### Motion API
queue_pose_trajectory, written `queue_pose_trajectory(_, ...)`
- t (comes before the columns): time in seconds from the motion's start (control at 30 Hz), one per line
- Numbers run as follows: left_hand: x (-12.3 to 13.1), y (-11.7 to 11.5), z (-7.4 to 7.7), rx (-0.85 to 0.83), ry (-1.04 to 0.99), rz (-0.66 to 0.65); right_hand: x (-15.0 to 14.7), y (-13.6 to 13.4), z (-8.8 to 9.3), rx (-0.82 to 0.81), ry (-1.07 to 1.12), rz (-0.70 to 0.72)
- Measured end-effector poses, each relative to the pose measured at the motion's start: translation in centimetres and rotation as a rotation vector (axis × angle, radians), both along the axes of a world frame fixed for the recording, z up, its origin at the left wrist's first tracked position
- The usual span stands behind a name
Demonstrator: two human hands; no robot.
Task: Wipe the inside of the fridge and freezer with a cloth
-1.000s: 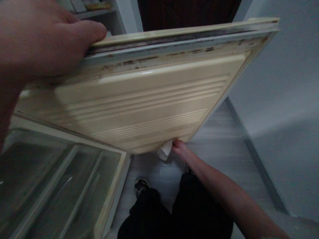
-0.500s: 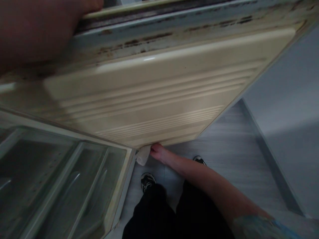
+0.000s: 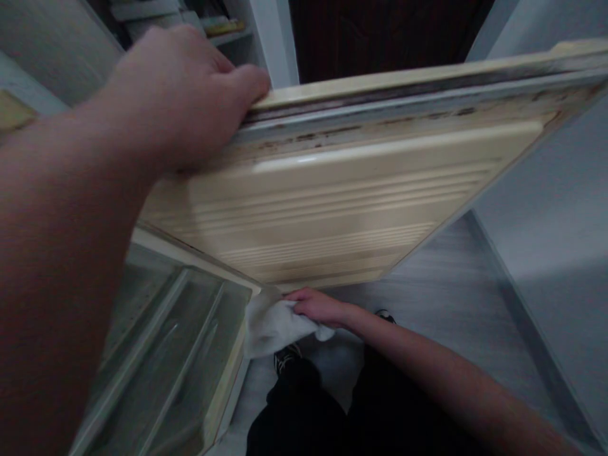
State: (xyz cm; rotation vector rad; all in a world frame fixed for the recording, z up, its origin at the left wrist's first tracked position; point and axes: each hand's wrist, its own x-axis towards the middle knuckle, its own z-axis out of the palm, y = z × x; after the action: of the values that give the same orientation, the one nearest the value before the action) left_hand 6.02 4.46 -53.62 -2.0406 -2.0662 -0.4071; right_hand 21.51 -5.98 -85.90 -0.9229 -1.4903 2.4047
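Observation:
My left hand (image 3: pixel 190 95) is closed over the top edge of an open cream fridge door (image 3: pixel 332 183), with the fingers hidden behind it. Its ribbed inner panel faces me, and brown stains run along the seal near the top. Low down, my right hand (image 3: pixel 316 307) is closed on a white cloth (image 3: pixel 270 326), which hangs loosely at the door's bottom hinge-side corner. Whether the cloth touches the door there I cannot tell.
At lower left the fridge compartment (image 3: pixel 190 354) shows clear-fronted drawers or shelves. A grey wall (image 3: pixel 560 209) rises on the right above wooden-looking floor (image 3: pixel 456 272). Behind the door are a dark brown door (image 3: pixel 380 31) and a shelf (image 3: pixel 232 37). My shoe (image 3: pixel 286 359) stands below the cloth.
The view has shifted, so more of my left hand and forearm shows, still at the door's top edge. My right hand has drawn the cloth out from the door's bottom edge; more cloth shows.

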Motion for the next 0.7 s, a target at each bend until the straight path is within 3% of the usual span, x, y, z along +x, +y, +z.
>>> queue_pose_trajectory(0.07,0.7,-0.7,0.5,-0.008,-0.032,0.079,6.4,-0.2,3.0,0.135,-0.052,-0.083)
queue_pose_trajectory(0.13,1.0,-1.2,0.4,-0.022,-0.026,0.03,13.5,-0.8,5.3,0.317,-0.218,-0.219)
queue_pose_trajectory(0.27,0.5,-1.6,0.1,0.001,-0.002,-0.052,25.6,-1.3,9.3,0.684,-0.667,-0.87)
queue_pose_trajectory(0.33,0.5,-2.1,0.1,-0.001,0.031,-0.045,29.1,-0.9,12.2,0.822,-0.677,-1.042)
queue_pose_trajectory(0.43,1.2,-4.9,-0.3,0.006,0.008,0.004,30.9,0.2,17.5,0.968,-0.509,-1.108)
queue_pose_trajectory(0.5,2.2,-9.4,-1.8,0.242,-0.049,-0.068,30.6,0.7,20.6,1.011,-0.405,-1.083)
queue_pose_trajectory(0.57,3.5,-16.3,-5.1,0.463,-0.074,-0.214,29.9,0.5,22.8,1.051,-0.338,-0.993)
queue_pose_trajectory(0.63,4.8,-24.7,-10.2,0.517,-0.122,-0.223,29.2,-0.5,24.0,1.105,-0.293,-0.86)
queue_pose_trajectory(0.7,6.0,-33.3,-16.5,0.378,-0.163,-0.103,28.6,-2.1,24.6,1.161,-0.275,-0.748)
